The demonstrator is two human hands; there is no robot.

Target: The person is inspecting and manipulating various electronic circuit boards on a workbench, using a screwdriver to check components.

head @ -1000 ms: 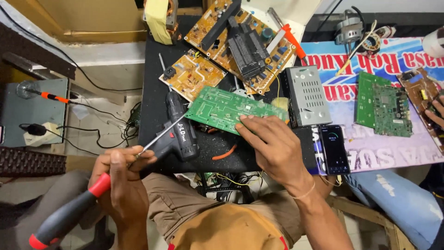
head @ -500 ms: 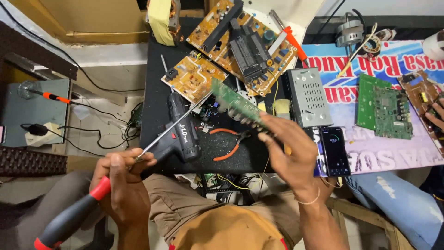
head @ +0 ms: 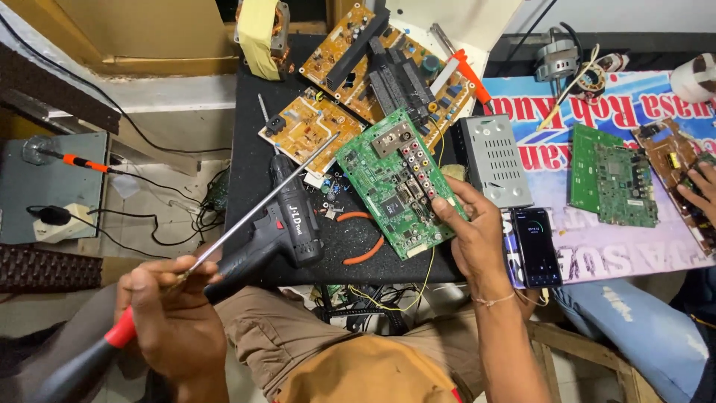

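My right hand [head: 477, 239] reaches forward from the lower right, wrist bent, fingers curled shut on the right edge of the green circuit board [head: 399, 183], thumb on its component face. The board is tilted, raised over the black mat [head: 250, 172], its lower corner above the orange pliers [head: 365, 239]. My left hand [head: 171, 317] sits low at the frame's left, off the mat's near edge, fist closed around the long screwdriver [head: 246, 213]; its red-and-black handle points down-left, its shaft slants up-right across the black cordless drill [head: 280, 224]. 2 tan boards [head: 350, 82] crowd the mat's far side. A grey metal box [head: 492, 160] and a phone [head: 535, 246] lie just right of the board. Open room remains along the mat's left strip.
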